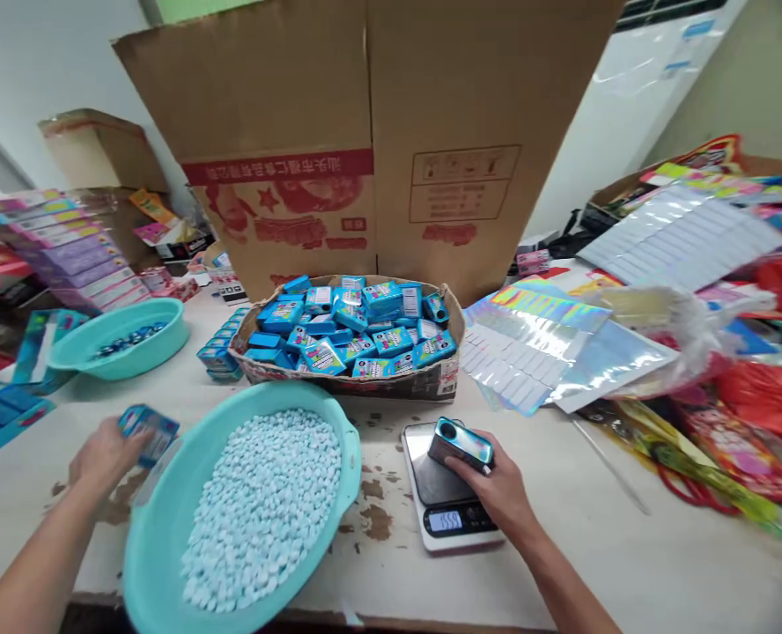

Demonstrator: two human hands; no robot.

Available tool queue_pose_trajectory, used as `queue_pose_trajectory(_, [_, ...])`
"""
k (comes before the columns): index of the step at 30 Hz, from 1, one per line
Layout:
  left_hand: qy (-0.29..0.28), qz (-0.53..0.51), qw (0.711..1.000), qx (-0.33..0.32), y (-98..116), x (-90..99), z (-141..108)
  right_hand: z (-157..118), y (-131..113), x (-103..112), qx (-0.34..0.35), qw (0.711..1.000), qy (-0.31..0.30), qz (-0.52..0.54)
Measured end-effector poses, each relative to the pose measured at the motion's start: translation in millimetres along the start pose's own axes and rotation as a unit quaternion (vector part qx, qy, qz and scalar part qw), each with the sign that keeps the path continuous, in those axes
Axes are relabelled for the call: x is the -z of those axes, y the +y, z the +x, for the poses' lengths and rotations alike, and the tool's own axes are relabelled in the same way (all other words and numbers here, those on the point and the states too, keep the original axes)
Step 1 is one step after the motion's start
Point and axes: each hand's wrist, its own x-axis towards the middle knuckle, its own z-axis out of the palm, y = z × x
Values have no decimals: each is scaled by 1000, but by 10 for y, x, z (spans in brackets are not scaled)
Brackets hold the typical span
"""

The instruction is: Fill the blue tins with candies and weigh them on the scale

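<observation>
Okay so, gripping a glossy blue oblong box [465, 443] in curled fingers of right hand [497, 487], over white digital scale [442, 495], pinching blue printed carton [157, 437] in left hand [104, 458], beside turquoise plastic basin [158, 548]

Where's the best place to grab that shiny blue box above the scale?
Probably by its two long sides, near the end by the wrist, coming from the person's right. The box is narrow enough for thumb and fingers to span, and this leaves the dark round spot at its other end uncovered. The right hand holds it about there.
</observation>
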Motion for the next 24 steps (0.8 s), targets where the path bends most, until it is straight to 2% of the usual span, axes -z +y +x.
queue_pose_trajectory(1, [21,50,998,9,-164,-54,32,-21,10,29,9,1000,0,5])
queue_pose_trajectory(2, [19,96,995,4,-276,-96,38,-49,23,61,20,1000,6,14])
queue_pose_trajectory(4, [33,162,986,-25,-335,-129,-17,-126,70,131,50,997,26,46])
queue_pose_trajectory(6, [81,158,982,-68,-200,-132,-146,-210,145,200,73,993,49,83])
queue_pose_trajectory(7, [123,140,978,-97,-81,-151,-236,-245,187,228,77,990,60,97])
queue_pose_trajectory(8, [141,119,973,-140,55,-198,-343,-269,227,250,77,989,68,106])
queue_pose_trajectory(9, [122,98,969,-191,197,-280,-467,-280,259,262,72,988,74,112])
queue_pose_trajectory(11, [-29,61,958,-279,453,-545,-757,-263,279,256,62,988,78,114])
queue_pose_trajectory(12, [-141,61,941,-300,555,-709,-917,-241,262,240,60,989,79,112])
queue_pose_trajectory(13, [-229,68,922,-304,635,-874,-1083,-211,228,220,62,989,80,109])
queue_pose_trajectory(15, [-311,109,894,-303,732,-1136,-1403,-142,132,177,75,988,85,104])
queue_pose_trajectory(17, [-339,141,872,-325,762,-1250,-1653,-72,44,144,94,986,86,106])
queue_pose_trajectory(20, [-358,157,841,-374,712,-1191,-1813,-6,-24,120,109,985,82,108])
queue_pose_trajectory(22, [-356,175,840,-370,651,-1107,-1809,3,-38,104,101,987,77,99])
queue_pose_trajectory(24, [-348,196,856,-330,608,-1050,-1771,0,-57,85,74,991,70,82])
